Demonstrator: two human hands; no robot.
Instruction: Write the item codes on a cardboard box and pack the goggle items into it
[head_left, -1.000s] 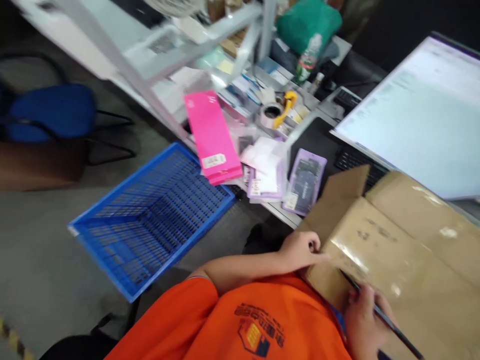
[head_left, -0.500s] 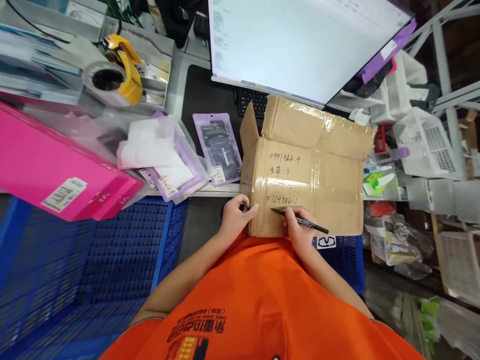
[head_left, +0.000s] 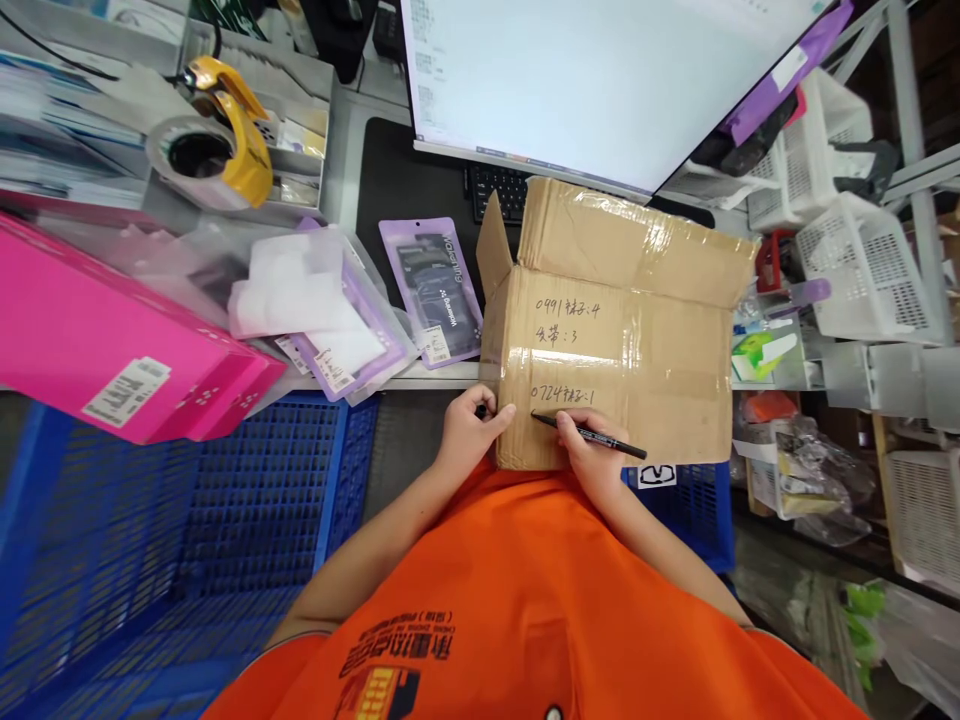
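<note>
Evidently, box [head_left: 615, 345] overhangs counter [head_left: 442, 378] edge, written face up for the pen [head_left: 624, 447].
Right hand [head_left: 592, 462] grips pen; left hand [head_left: 466, 432], curled round a dark bit [head_left: 481, 410], thumbs the box's corner, probably steadying it.

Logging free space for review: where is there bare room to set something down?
A bare patch of black desk mat lies left of the keyboard, beyond the purple pouch beside the carton. Crowded: farther left, with pink packages and a tape dispenser.
</note>
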